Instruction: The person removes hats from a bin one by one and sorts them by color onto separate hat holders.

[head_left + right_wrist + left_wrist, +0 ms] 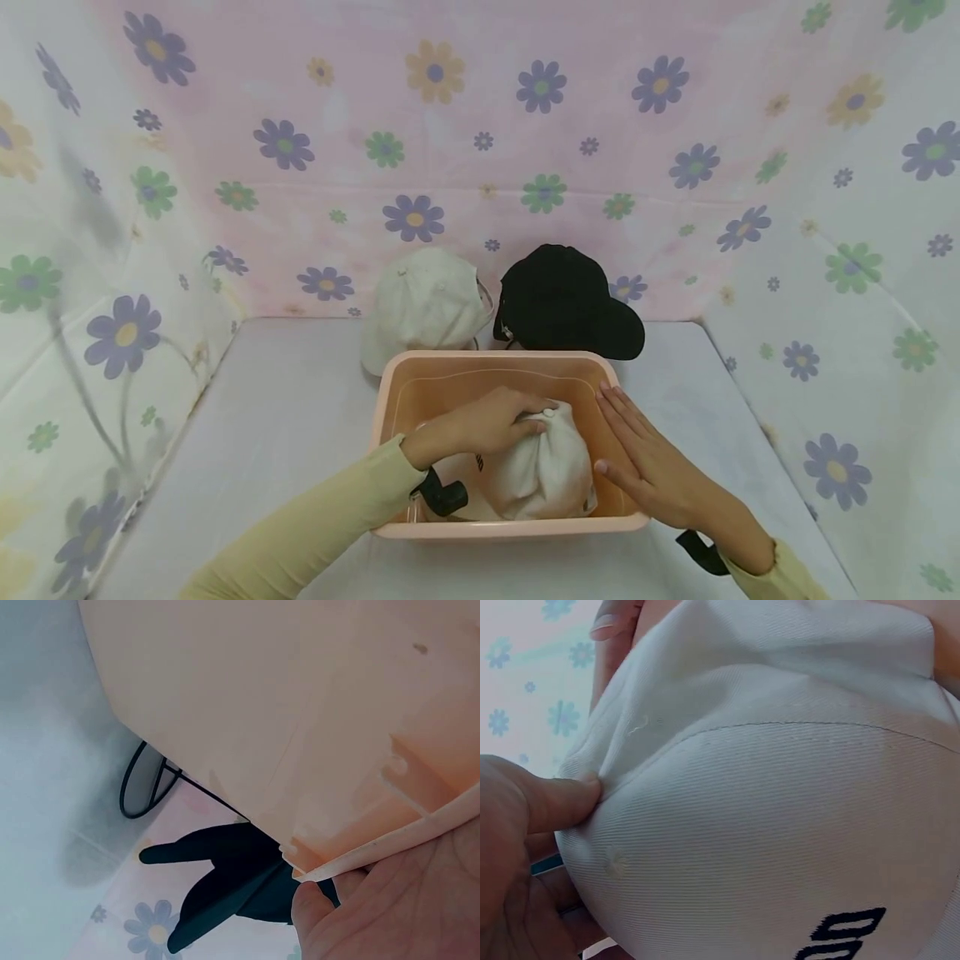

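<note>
A peach plastic bin [495,527] stands on the table, with a white cap [555,475] inside it. My left hand [476,429] reaches into the bin and pinches the cap's crown between thumb and fingers. In the left wrist view, the cap's cloth [742,787] looks creased, with a stitched seam and dark embroidered marks. My right hand [652,467] rests over the bin's right rim with its fingers straight. In the right wrist view, the palm [420,900] lies against the bin's rim [375,849]. The cap's underside is hidden.
Behind the bin, a second white cap [423,300] and a black cap [562,300] stand side by side. A black wire loop [135,784] shows near the black cap. Flower-patterned cloth [465,108] encloses the white table [285,400] at the back and sides.
</note>
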{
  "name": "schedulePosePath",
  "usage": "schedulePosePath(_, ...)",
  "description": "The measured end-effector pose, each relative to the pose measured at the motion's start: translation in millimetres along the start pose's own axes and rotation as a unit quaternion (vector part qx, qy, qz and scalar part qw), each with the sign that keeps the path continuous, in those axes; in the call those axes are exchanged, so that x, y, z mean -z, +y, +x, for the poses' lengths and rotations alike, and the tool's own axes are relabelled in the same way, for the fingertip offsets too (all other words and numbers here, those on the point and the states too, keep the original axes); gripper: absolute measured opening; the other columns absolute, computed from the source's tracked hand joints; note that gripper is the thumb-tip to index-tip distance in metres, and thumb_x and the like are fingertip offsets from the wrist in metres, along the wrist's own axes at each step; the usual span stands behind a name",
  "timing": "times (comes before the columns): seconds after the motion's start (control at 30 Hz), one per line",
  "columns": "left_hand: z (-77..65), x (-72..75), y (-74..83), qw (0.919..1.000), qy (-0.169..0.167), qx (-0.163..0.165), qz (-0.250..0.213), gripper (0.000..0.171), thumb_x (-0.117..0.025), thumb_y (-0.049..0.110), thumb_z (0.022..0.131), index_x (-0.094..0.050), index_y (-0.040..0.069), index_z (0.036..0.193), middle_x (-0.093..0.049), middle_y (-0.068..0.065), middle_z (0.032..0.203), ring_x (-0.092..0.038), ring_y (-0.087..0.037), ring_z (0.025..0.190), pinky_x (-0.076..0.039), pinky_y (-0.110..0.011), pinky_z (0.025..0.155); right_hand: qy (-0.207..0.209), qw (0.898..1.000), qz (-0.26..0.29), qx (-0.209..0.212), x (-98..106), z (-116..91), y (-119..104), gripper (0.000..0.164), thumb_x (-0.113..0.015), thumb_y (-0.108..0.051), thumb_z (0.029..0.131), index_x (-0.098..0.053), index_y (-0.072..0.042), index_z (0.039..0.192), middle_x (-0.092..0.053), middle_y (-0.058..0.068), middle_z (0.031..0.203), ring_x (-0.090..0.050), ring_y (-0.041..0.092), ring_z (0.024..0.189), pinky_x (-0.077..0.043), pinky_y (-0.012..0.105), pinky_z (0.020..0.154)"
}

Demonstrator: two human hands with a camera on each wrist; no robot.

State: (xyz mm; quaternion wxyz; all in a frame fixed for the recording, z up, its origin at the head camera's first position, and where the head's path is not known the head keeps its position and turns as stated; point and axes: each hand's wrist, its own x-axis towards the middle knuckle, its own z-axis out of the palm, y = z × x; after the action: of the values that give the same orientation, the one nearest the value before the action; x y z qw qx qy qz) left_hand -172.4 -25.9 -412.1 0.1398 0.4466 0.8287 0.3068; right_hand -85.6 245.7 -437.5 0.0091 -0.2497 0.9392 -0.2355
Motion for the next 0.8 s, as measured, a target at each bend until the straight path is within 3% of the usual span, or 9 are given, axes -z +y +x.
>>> schedulePosePath(0.4,-2.2,5.2,3.2,0.9991,0.03,0.002,-0.03,0.037,-0.058,0.016,0.104,-0.062,0.01,0.141,-0.065,-0.003,0.138,-0.062,-0.016,0.121,-0.05,-0.033,0.106,0.007,1.0,-0.009,0.002,0.9,-0.7,0.5,0.076,-0.057,-0.031,0.104,-0.017,-0.006,0.163,-0.013,0.014,0.171,-0.002,0.025,0.159,0.009,0.01,0.116)
schedulePosePath(0.6,-2.6,5.8,0.9,0.9985,0.051,-0.004,-0.02,0.039,-0.059,0.016,0.104,-0.061,0.01,0.142,-0.066,-0.005,0.136,-0.062,-0.016,0.123,-0.05,-0.034,0.105,0.013,1.0,-0.02,0.013,0.0,-0.1,1.8,0.076,-0.056,-0.034,0.104,-0.018,-0.006,0.163,-0.015,0.016,0.17,-0.002,0.024,0.159,0.008,0.01,0.117)
schedulePosePath(0.8,-3.8,6.1,1.1,0.9985,0.05,-0.004,-0.024,0.039,-0.059,0.017,0.104,-0.06,0.01,0.143,-0.066,-0.005,0.136,-0.063,-0.016,0.121,-0.051,-0.035,0.104,0.014,0.999,-0.028,0.01,-0.3,-0.3,0.6,0.076,-0.055,-0.036,0.104,-0.02,-0.004,0.162,-0.015,0.015,0.17,-0.003,0.023,0.159,0.012,0.012,0.118)
